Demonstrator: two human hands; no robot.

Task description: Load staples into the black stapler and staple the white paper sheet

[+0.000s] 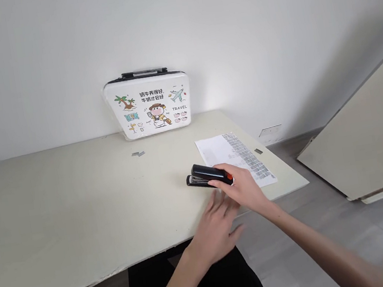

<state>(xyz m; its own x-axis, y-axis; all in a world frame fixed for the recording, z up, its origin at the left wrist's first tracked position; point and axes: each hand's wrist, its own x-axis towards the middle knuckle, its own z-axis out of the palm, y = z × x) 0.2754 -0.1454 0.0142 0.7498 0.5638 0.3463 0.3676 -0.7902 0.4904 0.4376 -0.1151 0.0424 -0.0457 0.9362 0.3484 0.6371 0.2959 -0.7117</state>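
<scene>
We see the stapler in the grasp of the right hand, its front end pointing leftward from the fingers; the thumb and fingers are closed about its rear half. The left hand lies just nearer to us, beneath the right wrist's level, with thumb spread from extended fingers; we cannot tell whether its hidden fingertips touch anything. The stapler is glossy black, rounded and elongated, with an orange part by the right thumb, and its upper arm stands apart from the base at the front. Beyond and beside the right hand we note a thin white paper sheet, printed with a grey patterned band; to its right lies a small grey metallic strip. Similar strips lie well beyond and left of both hands on the smooth, pale table. Farther off, against the wall, stands a white, round-cornered case with cartoon prints and a dark handle; it is closed, its contents hidden from us.
</scene>
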